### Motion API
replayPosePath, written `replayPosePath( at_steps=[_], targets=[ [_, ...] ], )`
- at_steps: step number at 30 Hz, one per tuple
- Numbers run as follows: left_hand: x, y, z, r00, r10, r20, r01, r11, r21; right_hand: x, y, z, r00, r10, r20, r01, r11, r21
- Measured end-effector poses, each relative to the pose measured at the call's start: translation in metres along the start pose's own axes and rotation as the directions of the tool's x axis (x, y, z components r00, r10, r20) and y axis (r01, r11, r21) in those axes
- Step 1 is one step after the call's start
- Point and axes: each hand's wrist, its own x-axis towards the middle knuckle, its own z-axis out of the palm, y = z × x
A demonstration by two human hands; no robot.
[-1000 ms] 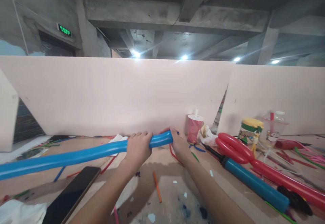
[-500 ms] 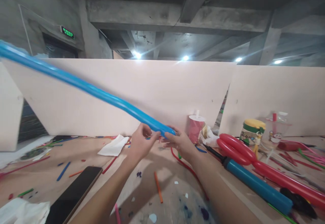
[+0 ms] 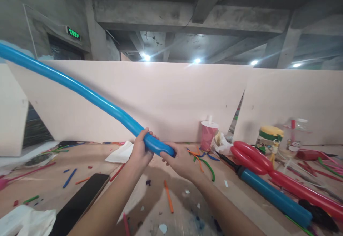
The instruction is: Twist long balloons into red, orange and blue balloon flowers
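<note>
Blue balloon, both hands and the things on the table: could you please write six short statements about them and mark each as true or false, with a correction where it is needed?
1. The left hand and the right hand both hold the blue balloon. True.
2. The pump lies beside the red balloon. True.
3. The right hand grips the pump. False: it holds the lower end of the blue balloon.
4. The cup has a straw. True.
5. The cup is tipped over. False: it stands upright.
6. The red balloon is one straight tube. False: it has loops at the end nearer the cup.
</note>
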Motion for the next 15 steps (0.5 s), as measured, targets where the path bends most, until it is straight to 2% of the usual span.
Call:
replayPosePath(
  at_steps=[8,15],
  targets=[
    [-0.001,-0.005,-0.002,0.999,-0.032,0.002,0.032,0.999,-0.035,-0.002,-0.006,0.005,0.983,-0.150,-0.105,0.138,0.984,-0.117],
    [-0.007,-0.009,-0.002,0.996,-0.077,0.034,0.078,0.997,-0.022,-0.002,0.003,0.011,0.991,-0.105,-0.089,0.100,0.994,-0.049]
  ],
)
